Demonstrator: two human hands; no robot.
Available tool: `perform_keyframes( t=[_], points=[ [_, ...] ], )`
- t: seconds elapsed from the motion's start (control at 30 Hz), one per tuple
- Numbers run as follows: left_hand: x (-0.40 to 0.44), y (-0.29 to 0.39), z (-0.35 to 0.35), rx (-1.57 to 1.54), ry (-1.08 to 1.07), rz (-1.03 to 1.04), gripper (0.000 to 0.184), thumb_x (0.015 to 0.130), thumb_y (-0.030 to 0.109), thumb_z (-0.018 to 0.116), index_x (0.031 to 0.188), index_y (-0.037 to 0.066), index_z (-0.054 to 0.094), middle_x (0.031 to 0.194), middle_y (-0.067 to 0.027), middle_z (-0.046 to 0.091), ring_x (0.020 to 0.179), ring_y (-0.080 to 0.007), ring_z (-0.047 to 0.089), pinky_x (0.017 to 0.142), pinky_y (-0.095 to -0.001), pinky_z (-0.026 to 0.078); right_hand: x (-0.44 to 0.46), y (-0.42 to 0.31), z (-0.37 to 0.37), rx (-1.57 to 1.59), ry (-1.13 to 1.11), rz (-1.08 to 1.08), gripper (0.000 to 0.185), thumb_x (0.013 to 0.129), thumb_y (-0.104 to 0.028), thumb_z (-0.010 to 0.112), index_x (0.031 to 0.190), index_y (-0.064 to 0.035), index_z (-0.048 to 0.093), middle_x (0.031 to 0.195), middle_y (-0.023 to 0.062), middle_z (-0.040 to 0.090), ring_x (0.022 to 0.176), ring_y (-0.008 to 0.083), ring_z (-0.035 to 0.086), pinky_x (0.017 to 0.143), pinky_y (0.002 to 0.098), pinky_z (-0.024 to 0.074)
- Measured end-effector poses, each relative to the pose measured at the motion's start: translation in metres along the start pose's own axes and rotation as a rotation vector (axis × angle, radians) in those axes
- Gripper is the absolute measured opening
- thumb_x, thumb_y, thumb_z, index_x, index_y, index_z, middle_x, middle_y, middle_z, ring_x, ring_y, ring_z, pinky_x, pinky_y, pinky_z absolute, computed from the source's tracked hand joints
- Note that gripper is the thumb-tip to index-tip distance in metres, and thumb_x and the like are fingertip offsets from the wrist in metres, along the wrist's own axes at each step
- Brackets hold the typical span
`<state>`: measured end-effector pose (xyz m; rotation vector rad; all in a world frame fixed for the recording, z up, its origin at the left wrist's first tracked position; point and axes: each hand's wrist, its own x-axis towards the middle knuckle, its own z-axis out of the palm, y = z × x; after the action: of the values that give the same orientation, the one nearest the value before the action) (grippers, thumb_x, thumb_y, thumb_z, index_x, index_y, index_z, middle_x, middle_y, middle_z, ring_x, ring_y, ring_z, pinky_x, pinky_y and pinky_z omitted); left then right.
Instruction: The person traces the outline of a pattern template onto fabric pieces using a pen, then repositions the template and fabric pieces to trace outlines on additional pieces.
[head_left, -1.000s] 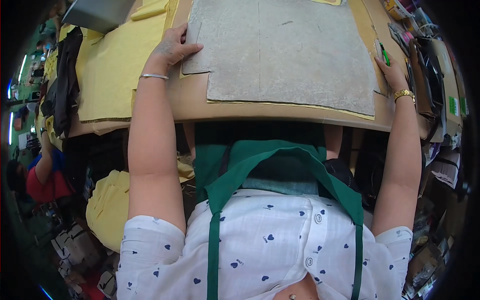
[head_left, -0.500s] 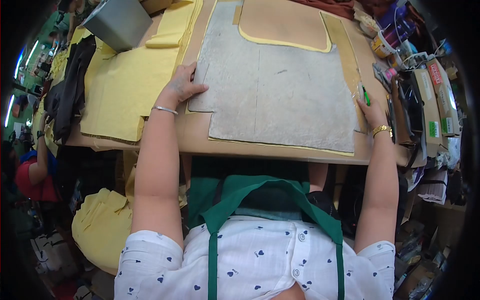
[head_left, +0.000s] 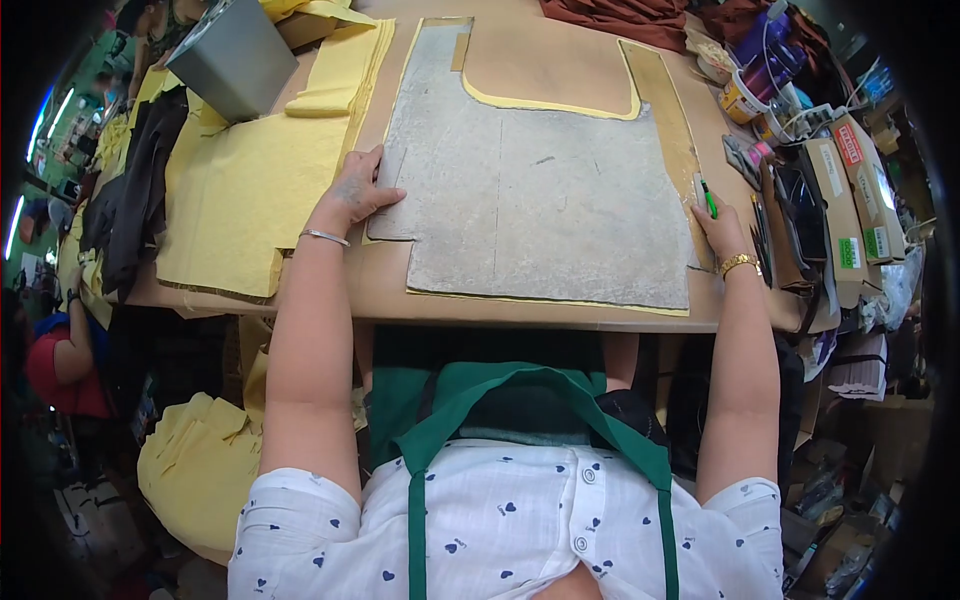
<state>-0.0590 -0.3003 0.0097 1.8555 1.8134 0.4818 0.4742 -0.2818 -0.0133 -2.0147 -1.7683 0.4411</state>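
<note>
A large grey pattern board [head_left: 560, 200] with a deep cut-out at its far side lies flat on the table. A narrow yellow border [head_left: 560, 103] of the material beneath shows along its edges. My left hand [head_left: 355, 190] rests at the board's left edge, thumb stretched over the surface and apart from the fingers. My right hand [head_left: 724, 232] is at the right edge, beside a brown tape-like strip [head_left: 668, 120]. Between its fingers is a slim green pen [head_left: 709, 199], pointing away from me; its tip cannot be made out.
Yellow fabric [head_left: 225, 205] is stacked left of the board, with a grey metal block [head_left: 235, 60] behind and dark cloth [head_left: 140, 190] beside it. Cardboard boxes [head_left: 832, 215], a tub [head_left: 742, 100] and tools line the right. A co-worker's arm [head_left: 75, 335] shows far left.
The whole view has shifted slightly, so the table and board appear a little lower and further left. Both hands keep their places at the board's edges, the pen still in my right hand.
</note>
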Motion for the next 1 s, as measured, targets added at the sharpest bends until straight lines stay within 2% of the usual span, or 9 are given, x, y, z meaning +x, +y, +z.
perform_keyframes(
  t=[0.3,0.5,0.8,0.87,0.93,0.97,1.0],
  points=[
    [-0.002,0.007,-0.004,0.025,-0.042,-0.034,0.086,0.061,0.028,0.071,0.128,-0.002,0.027,0.112,-0.0168,0.037,0.099,-0.0257,0.044,0.09,-0.0283,0.037,-0.002,-0.001,0.0,0.068,0.004,-0.024,0.049,0.074,-0.026,0.061,0.116,-0.0049,0.049,0.087,0.0256,0.057,0.083,0.0327,0.058,0.074,0.0355,0.0437],
    [-0.004,0.006,-0.003,-0.004,-0.012,0.001,0.084,0.061,0.029,0.07,0.127,-0.002,0.03,0.108,-0.0169,0.041,0.098,-0.0262,0.045,0.087,-0.0307,0.038,-0.003,-0.005,-0.001,0.065,0.031,-0.009,0.048,0.074,-0.026,0.061,0.115,-0.0042,0.049,0.087,0.0251,0.058,0.081,0.0308,0.059,0.073,0.0345,0.044],
    [-0.002,0.009,-0.004,0.044,-0.041,-0.035,0.085,0.061,0.023,0.07,0.129,-0.002,0.026,0.111,-0.0181,0.039,0.1,-0.0283,0.044,0.091,-0.0304,0.036,-0.007,-0.012,-0.007,0.047,0.033,0.001,0.049,0.073,-0.026,0.062,0.115,-0.0039,0.049,0.085,0.0229,0.059,0.079,0.0294,0.059,0.071,0.0336,0.0445],
    [-0.001,0.008,0.002,0.111,0.063,0.05,0.083,0.061,0.022,0.07,0.129,0.0,0.026,0.113,-0.0195,0.039,0.104,-0.0306,0.043,0.092,-0.0316,0.035,-0.008,-0.014,-0.006,0.053,0.039,-0.006,0.047,0.073,-0.026,0.062,0.113,-0.0028,0.051,0.083,0.0216,0.06,0.076,0.027,0.06,0.069,0.0322,0.0447],
    [-0.004,0.013,0.004,0.22,0.164,0.145,0.081,0.062,0.02,0.069,0.129,0.002,0.027,0.118,-0.0213,0.038,0.11,-0.033,0.039,0.094,-0.0331,0.034,-0.024,-0.037,-0.013,0.032,0.124,0.15,0.042,0.073,-0.024,0.062,0.107,0.0001,0.054,0.079,0.0169,0.06,0.07,0.0207,0.058,0.065,0.0302,0.045],
    [-0.009,0.025,0.003,0.295,0.22,0.204,0.08,0.062,0.02,0.069,0.129,0.004,0.028,0.122,-0.0224,0.036,0.114,-0.0342,0.036,0.095,-0.0339,0.033,-0.019,-0.023,-0.002,0.181,0.359,0.045,0.035,0.073,-0.022,0.062,0.099,0.0016,0.056,0.075,0.01,0.059,0.064,0.0172,0.055,0.059,0.0301,0.0449],
    [-0.018,0.031,0.005,0.354,0.214,0.261,0.079,0.062,0.022,0.069,0.129,0.007,0.029,0.125,-0.0216,0.034,0.117,-0.0338,0.033,0.096,-0.0353,0.032,-0.015,-0.023,0.007,0.46,0.472,0.004,0.027,0.075,-0.018,0.06,0.094,-0.0007,0.056,0.07,0.0038,0.055,0.061,0.0152,0.052,0.056,0.0294,0.043]
  ],
)
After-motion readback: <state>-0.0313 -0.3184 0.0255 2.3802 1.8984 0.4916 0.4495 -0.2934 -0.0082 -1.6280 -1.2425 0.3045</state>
